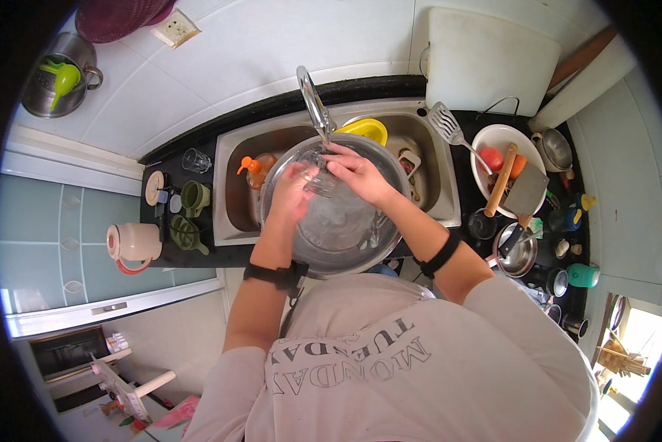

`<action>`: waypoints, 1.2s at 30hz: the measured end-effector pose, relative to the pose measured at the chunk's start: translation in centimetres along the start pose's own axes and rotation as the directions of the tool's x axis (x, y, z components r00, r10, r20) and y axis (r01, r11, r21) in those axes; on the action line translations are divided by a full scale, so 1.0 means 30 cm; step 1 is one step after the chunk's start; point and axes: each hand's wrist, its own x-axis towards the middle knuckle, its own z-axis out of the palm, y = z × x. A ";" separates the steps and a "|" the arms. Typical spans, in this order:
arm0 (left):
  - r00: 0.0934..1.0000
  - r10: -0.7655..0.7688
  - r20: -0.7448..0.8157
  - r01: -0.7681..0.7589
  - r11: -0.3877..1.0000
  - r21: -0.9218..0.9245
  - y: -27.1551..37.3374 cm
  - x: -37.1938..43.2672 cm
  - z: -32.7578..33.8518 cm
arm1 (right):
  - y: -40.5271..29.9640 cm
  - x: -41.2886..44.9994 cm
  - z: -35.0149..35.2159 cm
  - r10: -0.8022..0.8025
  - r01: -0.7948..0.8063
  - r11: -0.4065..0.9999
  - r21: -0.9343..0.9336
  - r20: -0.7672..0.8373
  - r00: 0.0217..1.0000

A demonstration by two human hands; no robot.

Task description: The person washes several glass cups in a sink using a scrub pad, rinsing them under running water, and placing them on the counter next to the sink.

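Both of my hands are under the chrome faucet (315, 105), above a large metal basin (342, 221) of water resting across the sink. A clear glass vessel (324, 183), blurred by motion and water, lies between them. My left hand (292, 190) is curled on its left side. My right hand (354, 168) has its thumb and fingers around a small dark mesh-like thing at the upper part of the glass; what it is cannot be told. Clear glass-like pieces lie in the water at the basin's right side.
An orange-pump bottle (259, 170) stands in the left sink bowl; a yellow plastic basin (367, 131) sits behind the metal one. Right are a slotted spatula (447, 124), a white bowl (488, 135) with a tomato and cleaver, and pots. Left are green cups (194, 198) and a glass (196, 161).
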 end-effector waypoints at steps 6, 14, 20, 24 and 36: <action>0.961 -0.097 0.257 -0.044 0.869 0.494 0.006 -0.036 0.068 | -0.017 0.064 0.004 -0.158 0.133 0.961 -0.243 -0.086 0.984; 0.961 -0.034 0.273 -0.113 0.856 0.505 -0.015 -0.026 0.070 | -0.012 0.048 0.019 -0.008 -0.070 0.973 -0.221 -0.334 0.942; 0.940 -0.108 0.324 -0.004 0.945 0.326 0.017 -0.004 0.045 | -0.021 0.104 -0.077 0.290 -0.235 0.908 0.346 -0.116 0.950; 0.868 -0.300 0.395 0.105 0.889 0.445 0.084 -0.002 0.050 | -0.066 0.150 -0.118 0.382 -0.417 0.906 0.077 0.281 0.881; 0.898 -0.197 0.393 -0.085 0.800 0.594 0.147 0.032 0.072 | -0.173 0.161 -0.089 0.375 -0.256 0.896 -0.362 0.312 0.873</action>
